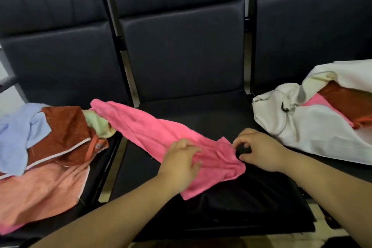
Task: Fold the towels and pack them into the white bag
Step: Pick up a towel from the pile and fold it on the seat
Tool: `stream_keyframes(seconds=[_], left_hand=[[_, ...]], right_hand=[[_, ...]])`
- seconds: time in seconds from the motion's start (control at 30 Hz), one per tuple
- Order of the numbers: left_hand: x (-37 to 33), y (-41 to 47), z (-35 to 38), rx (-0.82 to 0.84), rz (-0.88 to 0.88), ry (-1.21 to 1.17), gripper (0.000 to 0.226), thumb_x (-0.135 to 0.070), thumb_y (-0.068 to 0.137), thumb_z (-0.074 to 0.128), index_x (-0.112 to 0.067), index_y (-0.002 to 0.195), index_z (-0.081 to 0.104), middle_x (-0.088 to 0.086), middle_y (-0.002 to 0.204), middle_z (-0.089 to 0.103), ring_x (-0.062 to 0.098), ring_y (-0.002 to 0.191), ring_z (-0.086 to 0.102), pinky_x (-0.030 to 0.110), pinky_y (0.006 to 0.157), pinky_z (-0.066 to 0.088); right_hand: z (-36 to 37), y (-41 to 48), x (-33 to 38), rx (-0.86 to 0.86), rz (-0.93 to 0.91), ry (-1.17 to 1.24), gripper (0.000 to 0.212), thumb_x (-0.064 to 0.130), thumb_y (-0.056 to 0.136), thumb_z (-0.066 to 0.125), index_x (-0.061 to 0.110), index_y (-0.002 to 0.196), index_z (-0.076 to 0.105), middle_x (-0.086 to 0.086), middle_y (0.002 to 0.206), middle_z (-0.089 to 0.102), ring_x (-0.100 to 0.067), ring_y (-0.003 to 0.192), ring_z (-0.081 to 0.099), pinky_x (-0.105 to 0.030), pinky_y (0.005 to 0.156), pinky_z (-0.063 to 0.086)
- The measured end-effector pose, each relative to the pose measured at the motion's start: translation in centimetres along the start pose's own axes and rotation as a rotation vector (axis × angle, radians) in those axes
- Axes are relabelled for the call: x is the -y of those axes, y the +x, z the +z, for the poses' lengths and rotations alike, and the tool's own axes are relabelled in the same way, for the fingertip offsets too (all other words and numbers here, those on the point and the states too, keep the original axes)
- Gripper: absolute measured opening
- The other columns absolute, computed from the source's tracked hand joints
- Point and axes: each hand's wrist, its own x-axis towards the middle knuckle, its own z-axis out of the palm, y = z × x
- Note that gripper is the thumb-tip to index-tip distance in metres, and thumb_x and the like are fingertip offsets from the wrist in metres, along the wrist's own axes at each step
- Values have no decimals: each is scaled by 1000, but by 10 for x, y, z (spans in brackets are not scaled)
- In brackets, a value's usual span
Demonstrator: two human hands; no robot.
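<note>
A pink towel [153, 129] lies stretched across the middle seat, its far end reaching the pile on the left seat. My left hand [180, 162] grips the towel near its near end. My right hand [259, 150] pinches the towel's right corner between thumb and fingers. The white bag [306, 125] lies on the right seat, mouth open, with a folded pink towel [322, 103] and a rust-red towel [348, 99] inside.
On the left seat lies a pile of loose towels: light blue [18, 133], rust-red with white trim [64, 137], pale green [96, 123] and salmon [42, 189]. A black cloth [241, 193] covers the middle seat's front. Dark chair backs [181, 46] rise behind.
</note>
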Motion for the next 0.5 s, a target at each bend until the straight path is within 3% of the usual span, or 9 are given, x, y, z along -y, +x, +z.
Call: stream_keyframes(seconds=[0.17,0.23,0.27,0.33,0.37,0.5], left_hand=[[-9,-8,17,360,33,-162,41,-40,92,70,-27,130,63,-14,125,61,4,114,58,21,99,46],[-3,-9,22,378,21,-192,40,-34,93,69,-31,133,60,-18,121,63,-3,109,60,17,96,47],[0,-8,22,361,11,-219,36,-29,94,67,-32,129,60,-19,108,65,-7,97,60,15,89,48],[8,-6,19,365,-22,-312,31,-19,95,66,-36,119,58,-15,81,60,-4,70,54,20,71,48],[12,-4,15,387,-39,-371,33,-14,94,66,-38,115,57,-13,75,57,2,66,52,25,67,46],[29,-4,-4,436,-59,-447,36,-8,91,70,-36,110,61,-16,75,59,2,69,53,19,68,45]], right_hand=[[3,-5,4,183,-114,-8,46,7,79,73,43,107,72,25,104,62,0,96,61,-20,85,52],[4,-6,4,261,-117,-70,48,7,82,71,42,116,71,31,96,61,1,98,62,-18,86,50],[5,-6,3,291,-119,-90,48,8,83,72,40,119,71,33,94,60,0,99,62,-15,85,49],[8,-5,-1,317,-110,-68,45,11,81,77,36,118,72,31,95,63,0,95,64,-10,82,47],[10,-5,-3,312,-96,-25,41,12,79,80,34,113,73,26,93,68,0,91,65,-9,80,48],[20,-6,5,296,-73,163,24,10,78,82,27,94,76,11,86,76,-2,80,71,-23,83,57]])
